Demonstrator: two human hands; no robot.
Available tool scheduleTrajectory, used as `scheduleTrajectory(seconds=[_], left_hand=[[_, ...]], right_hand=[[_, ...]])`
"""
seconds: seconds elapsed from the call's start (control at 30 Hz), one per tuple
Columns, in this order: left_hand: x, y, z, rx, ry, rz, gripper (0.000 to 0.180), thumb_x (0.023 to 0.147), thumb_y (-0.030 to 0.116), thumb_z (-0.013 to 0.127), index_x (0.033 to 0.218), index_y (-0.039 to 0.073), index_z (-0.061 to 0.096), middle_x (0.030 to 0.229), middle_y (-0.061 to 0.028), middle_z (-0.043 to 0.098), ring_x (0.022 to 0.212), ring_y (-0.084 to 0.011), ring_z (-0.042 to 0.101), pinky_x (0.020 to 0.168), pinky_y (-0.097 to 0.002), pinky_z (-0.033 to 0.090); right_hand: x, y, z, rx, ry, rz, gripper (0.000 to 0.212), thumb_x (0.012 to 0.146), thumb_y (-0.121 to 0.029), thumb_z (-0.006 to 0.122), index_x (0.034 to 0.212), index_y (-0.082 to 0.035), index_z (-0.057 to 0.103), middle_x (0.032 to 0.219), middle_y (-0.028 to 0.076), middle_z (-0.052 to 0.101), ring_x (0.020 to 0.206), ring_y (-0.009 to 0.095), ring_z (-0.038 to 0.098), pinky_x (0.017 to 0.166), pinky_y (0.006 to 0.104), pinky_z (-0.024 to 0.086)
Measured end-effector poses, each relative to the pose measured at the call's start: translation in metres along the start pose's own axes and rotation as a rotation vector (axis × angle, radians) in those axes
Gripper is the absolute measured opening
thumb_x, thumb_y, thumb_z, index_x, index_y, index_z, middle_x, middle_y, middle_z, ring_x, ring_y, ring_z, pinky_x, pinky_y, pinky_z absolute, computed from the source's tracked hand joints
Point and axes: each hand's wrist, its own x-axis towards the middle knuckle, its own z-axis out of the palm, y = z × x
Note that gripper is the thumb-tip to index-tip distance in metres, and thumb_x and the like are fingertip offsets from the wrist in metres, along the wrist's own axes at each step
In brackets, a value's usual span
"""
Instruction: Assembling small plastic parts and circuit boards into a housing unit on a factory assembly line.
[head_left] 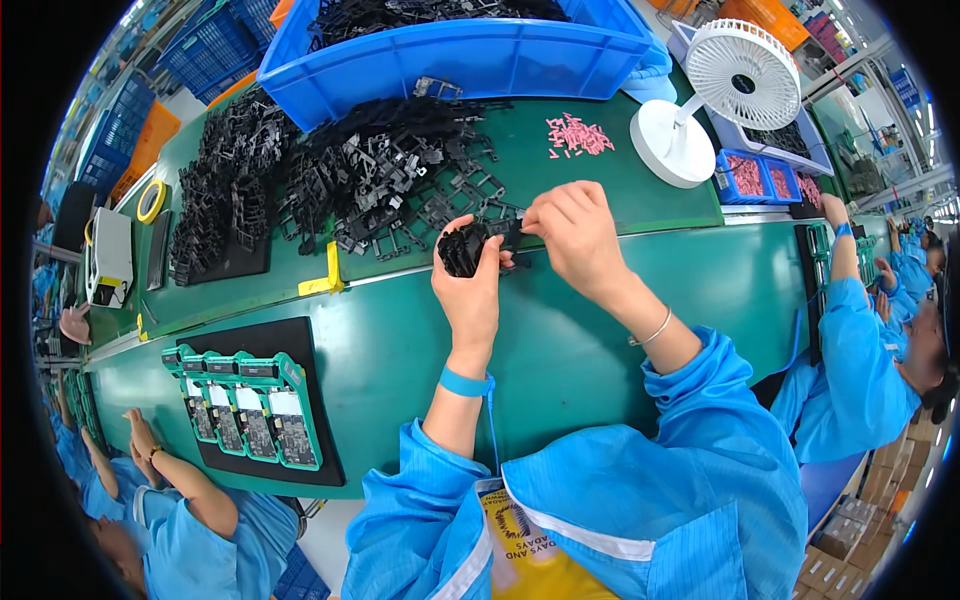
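My left hand (470, 295) is wrapped round a bunch of small black plastic frames (460, 252), held upright above the near edge of the raised green shelf. With its fingertips closed, my right hand (578, 240) pinches the right end of a black plastic piece (508, 233) that sticks out beside the bunch. Whether that piece is apart from the bunch is hidden by the fingers. Just beyond my hands lies a loose heap of similar black plastic frames (375, 175). To the right of the heap is a scatter of small pink pieces (580, 137).
A large blue bin (470, 62) of black parts stands at the back, a white fan (675, 145) to its right. Small blue trays (740, 178) hold pink pieces. At left, a green fixture with circuit boards (250, 408) lies on a black mat. Co-workers sit on both sides.
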Motion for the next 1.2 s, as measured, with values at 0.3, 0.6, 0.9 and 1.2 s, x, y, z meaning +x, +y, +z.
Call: scheduleTrajectory(seconds=[0.3, 0.6, 0.9, 1.2], left_hand=[[-0.005, -0.004, 0.0, 0.006, -0.054, 0.043, 0.035, 0.089, -0.002, 0.061, 0.122, -0.001, 0.051, 0.089, -0.009, 0.065, 0.069, -0.0122, 0.061, 0.063, -0.0266, 0.053], [0.001, -0.004, 0.004, -0.109, -0.065, 0.005, 0.034, 0.089, -0.003, 0.061, 0.12, -0.001, 0.05, 0.088, -0.0072, 0.063, 0.069, -0.0105, 0.061, 0.063, -0.0247, 0.053], [-0.005, -0.009, 0.002, -0.072, -0.086, 0.053, 0.032, 0.086, -0.005, 0.061, 0.116, -0.001, 0.052, 0.087, -0.0061, 0.063, 0.066, -0.0112, 0.06, 0.062, -0.0241, 0.049], [-0.02, 0.01, 0.002, -0.094, -0.131, 0.084, 0.034, 0.086, -0.004, 0.061, 0.118, -0.001, 0.052, 0.086, -0.0054, 0.061, 0.067, -0.0097, 0.058, 0.061, -0.0232, 0.05]], right_hand=[[-0.006, -0.012, 0.004, -0.209, 0.087, -0.051, 0.016, 0.07, -0.004, 0.07, 0.076, -0.008, 0.056, 0.079, 0.002, 0.059, 0.077, 0.019, 0.058, 0.077, 0.0355, 0.039], [-0.017, 0.012, 0.006, 0.834, -0.015, 0.569, 0.017, 0.09, -0.007, 0.063, 0.105, -0.002, 0.066, 0.093, 0.004, 0.063, 0.088, 0.011, 0.059, 0.078, 0.0247, 0.047], [-0.029, 0.011, 0.013, 1.315, -0.073, 0.834, 0.013, 0.086, -0.002, 0.067, 0.099, 0.001, 0.065, 0.089, 0.005, 0.067, 0.08, 0.01, 0.063, 0.072, 0.0246, 0.052], [-0.032, -0.004, 0.0, 1.529, -0.061, 0.841, 0.033, 0.088, -0.008, 0.066, 0.118, 0.0, 0.057, 0.097, 0.008, 0.067, 0.082, 0.013, 0.064, 0.076, 0.0264, 0.053]])
